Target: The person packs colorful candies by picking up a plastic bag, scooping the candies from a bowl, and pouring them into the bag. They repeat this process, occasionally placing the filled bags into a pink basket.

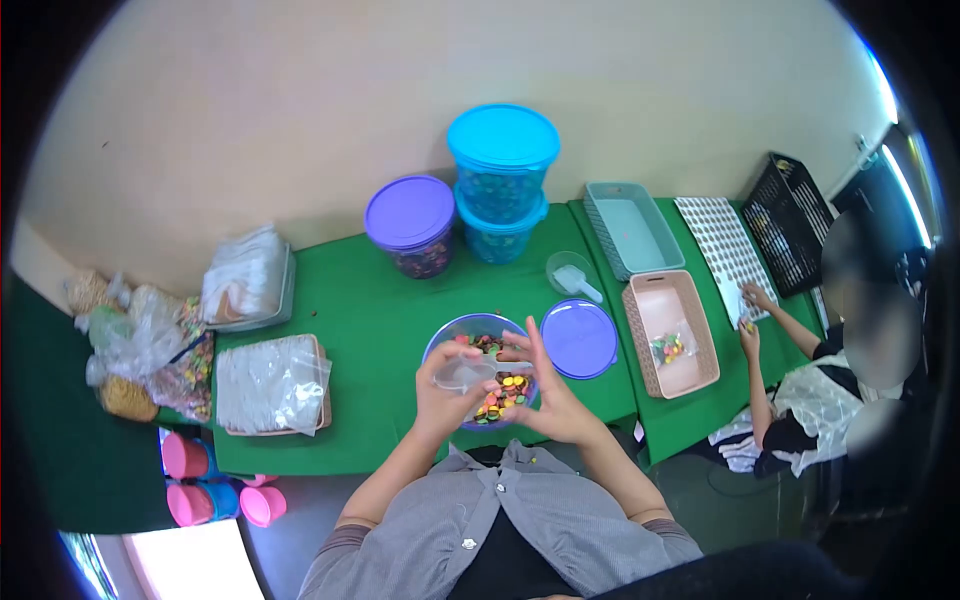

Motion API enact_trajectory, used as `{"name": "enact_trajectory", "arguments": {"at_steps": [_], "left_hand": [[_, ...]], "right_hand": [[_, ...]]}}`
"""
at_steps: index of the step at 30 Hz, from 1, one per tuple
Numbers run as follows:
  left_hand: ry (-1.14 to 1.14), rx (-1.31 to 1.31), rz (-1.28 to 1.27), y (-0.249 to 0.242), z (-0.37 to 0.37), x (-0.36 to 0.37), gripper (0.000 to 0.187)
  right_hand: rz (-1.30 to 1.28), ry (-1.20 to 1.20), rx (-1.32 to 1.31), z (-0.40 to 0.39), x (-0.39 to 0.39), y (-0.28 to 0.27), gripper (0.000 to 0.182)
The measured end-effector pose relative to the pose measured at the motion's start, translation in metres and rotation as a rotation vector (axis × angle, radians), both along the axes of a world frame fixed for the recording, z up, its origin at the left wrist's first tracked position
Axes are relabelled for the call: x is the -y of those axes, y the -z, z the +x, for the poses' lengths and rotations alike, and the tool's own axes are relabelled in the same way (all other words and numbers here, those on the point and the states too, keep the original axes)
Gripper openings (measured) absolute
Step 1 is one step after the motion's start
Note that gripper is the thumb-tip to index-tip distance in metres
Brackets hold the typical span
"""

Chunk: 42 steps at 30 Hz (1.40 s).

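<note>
My left hand (445, 400) is closed around the bowl of a clear plastic scoop (468, 374), above a round tub (432, 345) of colourful button-shaped candies (507, 392). The scoop's handle points right, toward my right hand (556, 402). That hand is held upright over the tub's right side with its fingers stretched out. Whether it touches the handle is hard to tell. Just right of the tub lies a purple lid (579, 338).
Lidded tubs in purple (410, 215) and blue (503, 140) stand at the back. A second scoop (575, 280) sits in a clear bowl. Plastic bags (270, 385) fill a left basket. Right, a pink basket (645, 365) holds a candy bag; a co-worker's hands (752, 310) are by a tray (722, 245).
</note>
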<state>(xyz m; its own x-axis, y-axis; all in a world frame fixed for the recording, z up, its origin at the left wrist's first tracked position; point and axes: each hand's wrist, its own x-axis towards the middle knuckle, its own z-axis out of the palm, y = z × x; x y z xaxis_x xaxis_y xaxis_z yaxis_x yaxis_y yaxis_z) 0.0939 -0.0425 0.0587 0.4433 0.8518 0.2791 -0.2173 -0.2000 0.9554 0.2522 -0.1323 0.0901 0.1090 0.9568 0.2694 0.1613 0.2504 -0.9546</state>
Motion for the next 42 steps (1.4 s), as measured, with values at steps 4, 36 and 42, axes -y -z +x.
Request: {"name": "enact_trajectory", "arguments": {"at_steps": [4, 36, 42], "left_hand": [[-0.038, 0.183, -0.074, -0.016, -0.005, -0.001, 0.045], [-0.472, 0.015, -0.214, 0.034, -0.086, -0.044, 0.034], [-0.42, 0.005, -0.232, 0.038, -0.079, -0.042, 0.036]], "right_hand": [[-0.07, -0.138, 0.409, -0.023, -0.014, 0.005, 0.115], [-0.35, -0.048, 0.957, 0.021, -0.074, 0.081, 0.072], [-0.674, -0.532, 1.502, 0.019, -0.071, 0.015, 0.033]]}}
